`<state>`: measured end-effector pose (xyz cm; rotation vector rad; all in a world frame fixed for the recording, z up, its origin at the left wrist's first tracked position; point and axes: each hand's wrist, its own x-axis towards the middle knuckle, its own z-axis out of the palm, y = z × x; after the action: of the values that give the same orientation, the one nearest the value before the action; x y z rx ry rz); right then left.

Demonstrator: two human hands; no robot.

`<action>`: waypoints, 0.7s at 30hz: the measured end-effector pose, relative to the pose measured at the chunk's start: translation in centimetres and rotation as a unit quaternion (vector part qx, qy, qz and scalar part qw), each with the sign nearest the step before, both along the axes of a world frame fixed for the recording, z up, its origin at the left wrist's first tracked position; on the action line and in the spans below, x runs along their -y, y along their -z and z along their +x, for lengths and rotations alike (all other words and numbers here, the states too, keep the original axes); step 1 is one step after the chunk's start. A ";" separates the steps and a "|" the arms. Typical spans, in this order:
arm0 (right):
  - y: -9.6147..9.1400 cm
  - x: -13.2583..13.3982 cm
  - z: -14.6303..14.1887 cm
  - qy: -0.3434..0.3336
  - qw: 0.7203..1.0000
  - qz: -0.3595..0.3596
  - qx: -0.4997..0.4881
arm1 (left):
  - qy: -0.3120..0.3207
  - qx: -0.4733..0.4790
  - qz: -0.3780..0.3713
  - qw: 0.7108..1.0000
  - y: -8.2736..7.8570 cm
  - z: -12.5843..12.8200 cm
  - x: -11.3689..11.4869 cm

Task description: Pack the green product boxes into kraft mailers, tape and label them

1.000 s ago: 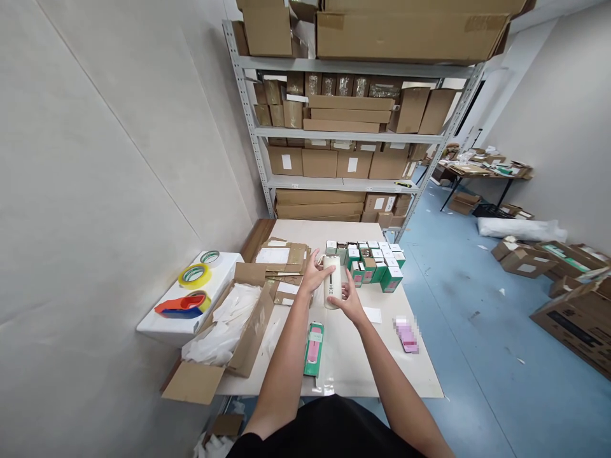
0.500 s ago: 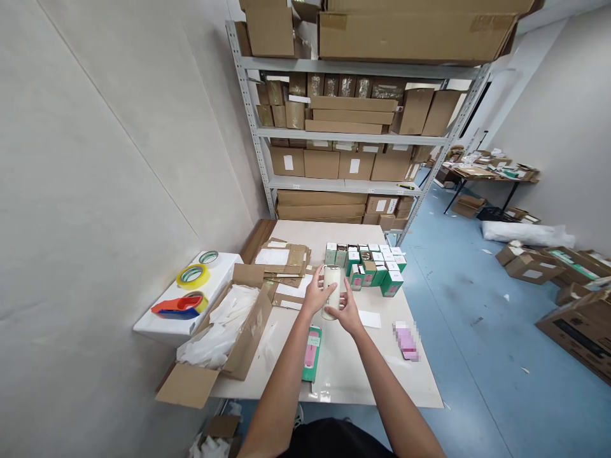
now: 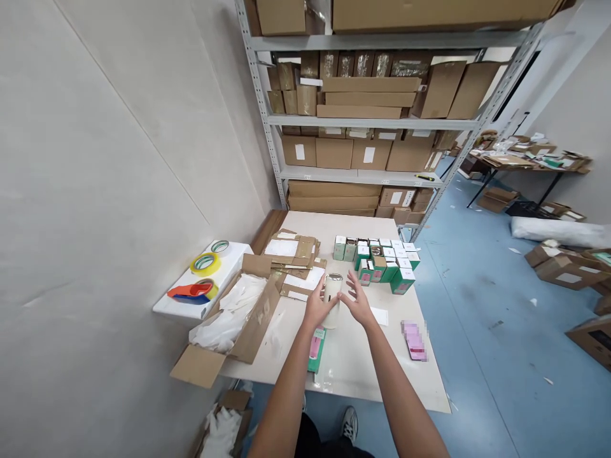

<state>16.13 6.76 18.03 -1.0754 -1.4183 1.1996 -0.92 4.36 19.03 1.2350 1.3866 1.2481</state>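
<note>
A cream-coloured cylindrical tumbler [image 3: 333, 290] with a shiny rim stands upright between my hands over the table. My left hand [image 3: 316, 308] is closed round its left side, thumb across the front. On its right, my right hand [image 3: 359, 305] has its fingers spread and off the tumbler; only the thumb tip reaches its front. Beneath my left wrist lies a green and pink box [image 3: 316, 353], partly covered by my forearm. Beyond my hands, several green and white boxes [image 3: 403, 280] stand grouped together, some with open tops.
Flattened cardboard [image 3: 305, 249] lies at the table's back left. An open carton [image 3: 258, 318] of white bags stands at the left, beside tape rolls [image 3: 205, 262] and a tape dispenser [image 3: 193, 291]. A pink item [image 3: 414, 340] lies at right. Behind stands a loaded shelf rack [image 3: 372, 122].
My right hand has opened and its fingers have come off the tumbler. My left hand still holds it. The whole view has shifted slightly.
</note>
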 end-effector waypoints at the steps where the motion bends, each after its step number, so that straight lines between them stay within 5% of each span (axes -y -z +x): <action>1: -0.3 -0.4 -0.1 -0.012 1.000 0.005 0.008 | 0.003 -0.012 0.001 1.000 0.2 0.0 0.3; 6: -1.0 -1.6 -1.1 -0.078 0.992 0.067 0.078 | 0.040 -0.076 0.010 0.996 1.2 -0.1 0.6; 12: -0.5 -2.4 -2.0 -0.062 0.983 0.092 0.144 | 0.071 -0.006 -0.013 0.997 3.9 -3.3 -0.3; 17: 1.1 -2.9 -2.1 0.048 0.980 0.069 0.179 | 0.047 -0.120 -0.090 0.988 10.2 -8.2 0.9; 21: 2.5 -2.3 -2.4 0.111 0.974 0.048 0.191 | 0.197 -0.291 -0.219 0.910 17.2 -10.2 5.0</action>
<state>13.75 9.06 15.53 -1.4083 -1.5740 0.7826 -11.09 -0.60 1.82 1.5176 1.6053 0.2577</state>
